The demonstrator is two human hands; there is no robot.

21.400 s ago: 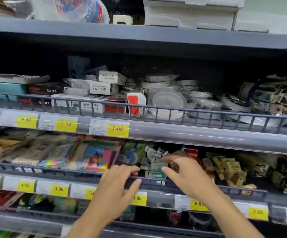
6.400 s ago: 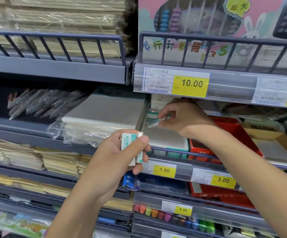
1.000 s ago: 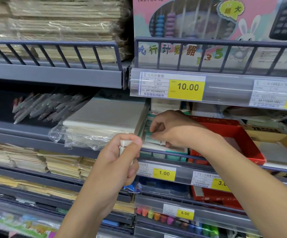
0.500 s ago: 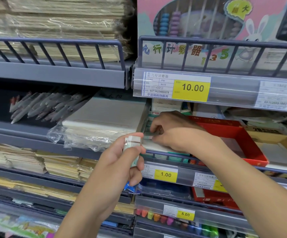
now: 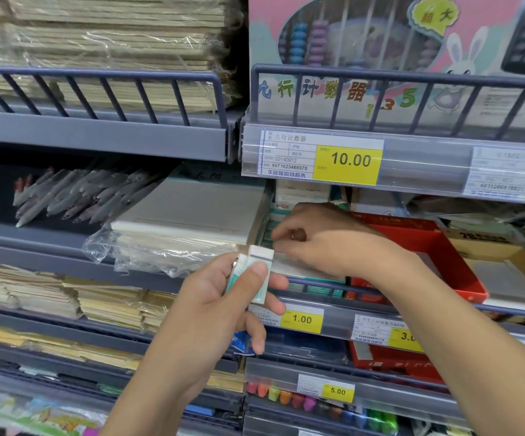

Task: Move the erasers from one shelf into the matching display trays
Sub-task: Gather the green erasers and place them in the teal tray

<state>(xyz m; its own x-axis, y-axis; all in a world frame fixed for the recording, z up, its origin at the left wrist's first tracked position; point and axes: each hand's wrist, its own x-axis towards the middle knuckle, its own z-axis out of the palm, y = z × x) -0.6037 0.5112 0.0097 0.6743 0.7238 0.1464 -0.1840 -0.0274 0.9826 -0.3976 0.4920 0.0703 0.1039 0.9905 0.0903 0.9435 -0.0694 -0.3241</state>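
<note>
Grey metal shop shelves (image 5: 104, 136) with wire rails and yellow price tags (image 5: 347, 161) fill the view. The left hand (image 5: 223, 306) grips a small stack of white erasers in green-and-white sleeves (image 5: 253, 272) before the rail. The right hand (image 5: 324, 237), fingers curled, reaches into the white-and-green display tray (image 5: 305, 269) beside a red cardboard tray (image 5: 443, 256); whether it pinches anything, I cannot tell.

We have left the lower shelf of loose erasers seen at the start and now face the rack under the 10.00 tag. Our left hand (image 5: 223, 297) has lifted its eraser stack (image 5: 253, 272) slightly toward mid-frame, thumb sliding up over the front one. Our right hand (image 5: 324, 240), a second ago pressed into the display tray (image 5: 311, 269), has drawn back, fingers curled, toward the stack.
</note>
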